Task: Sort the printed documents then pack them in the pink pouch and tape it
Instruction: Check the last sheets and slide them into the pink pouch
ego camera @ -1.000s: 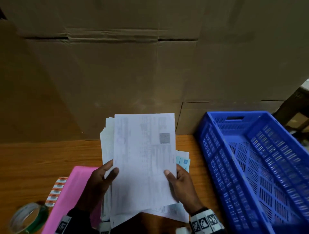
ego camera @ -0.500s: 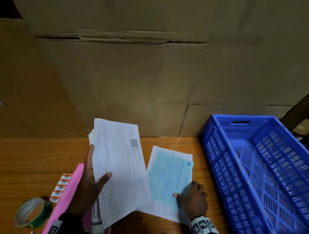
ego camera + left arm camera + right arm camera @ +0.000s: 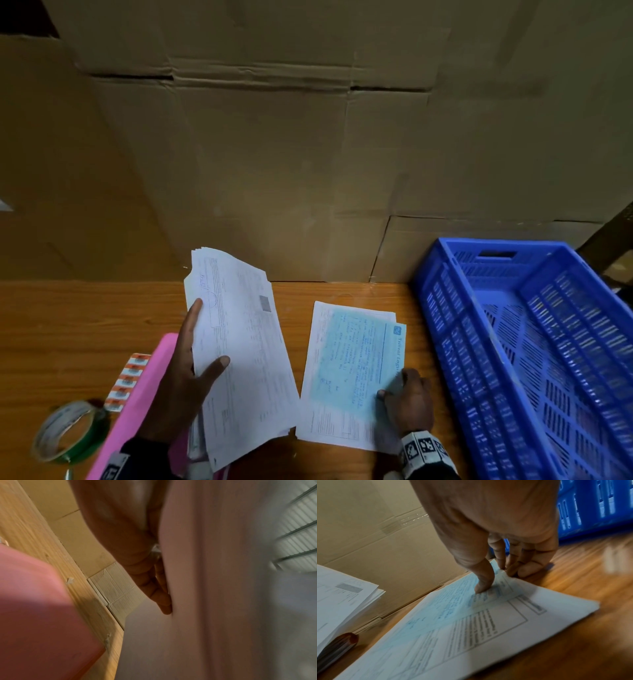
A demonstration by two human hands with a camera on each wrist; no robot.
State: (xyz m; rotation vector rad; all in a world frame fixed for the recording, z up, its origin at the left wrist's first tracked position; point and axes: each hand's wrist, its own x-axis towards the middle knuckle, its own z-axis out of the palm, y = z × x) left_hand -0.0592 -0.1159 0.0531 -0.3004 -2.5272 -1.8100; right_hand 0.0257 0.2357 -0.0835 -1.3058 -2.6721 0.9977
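My left hand (image 3: 186, 346) holds a thick stack of white printed documents (image 3: 239, 342) tilted up off the wooden table (image 3: 68, 325), thumb on the front sheet and fingers (image 3: 159, 595) behind it. To the right, a small pile lies flat on the table: a light blue form (image 3: 356, 363) on top of white sheets (image 3: 329, 425). My right hand (image 3: 406, 394) pinches that pile's right edge, thumb (image 3: 483, 585) pressing on the blue form and fingers curled at the rim. The pink pouch (image 3: 144, 404) lies under my left forearm, and also shows in the left wrist view (image 3: 34, 608).
A roll of clear tape on a green core (image 3: 68, 433) sits at the front left, beside a strip of orange-and-white labels (image 3: 128, 380). An empty blue slatted crate (image 3: 534, 359) stands on the right. Stacked cardboard boxes (image 3: 274, 154) wall off the back of the table.
A second ago both hands held one stack. My right hand has since taken the blue form with white sheets down onto the table at right; the left swung the remaining stack left.
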